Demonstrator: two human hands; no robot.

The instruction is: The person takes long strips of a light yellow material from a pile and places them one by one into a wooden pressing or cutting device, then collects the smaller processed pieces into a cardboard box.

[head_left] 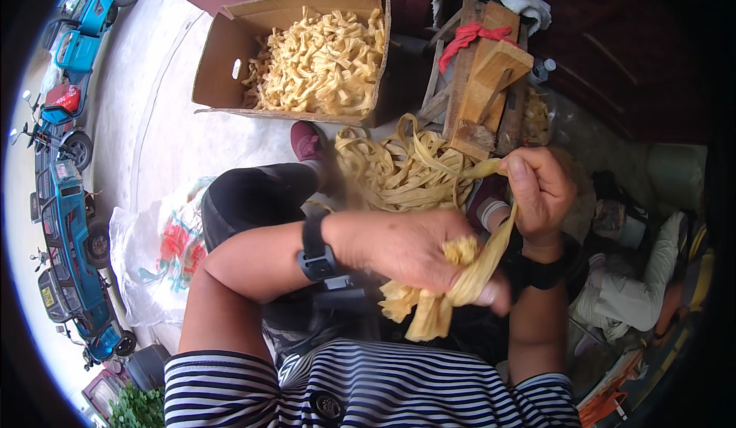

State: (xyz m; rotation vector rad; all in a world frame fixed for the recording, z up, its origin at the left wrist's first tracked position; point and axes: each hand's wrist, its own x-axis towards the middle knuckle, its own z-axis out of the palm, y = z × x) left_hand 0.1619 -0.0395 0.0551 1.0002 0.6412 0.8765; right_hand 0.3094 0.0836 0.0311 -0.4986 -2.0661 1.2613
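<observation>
My left hand (411, 249) is closed around a folded bundle of pale yellow, flat, fibrous strips (431, 313), whose ends stick out below the palm. From that bundle a long strip (489, 249) runs up to my right hand (540, 192), pinched between thumb and fingers there. Beyond the right hand a length of strip leads toward a loose, tangled heap of long yellow strips (402, 169) between my feet. Part of the left fingers is blurred, and the wrapped bundle hides some of that hand.
Ahead stands an open cardboard box (227, 65) holding many short knotted yellow bundles (322, 62). A wooden bench (460, 94) with red cloth (474, 37) and a white towel (535, 5) is ahead right. Plastic bag (155, 255) lies left; another person's leg (638, 290) shows right.
</observation>
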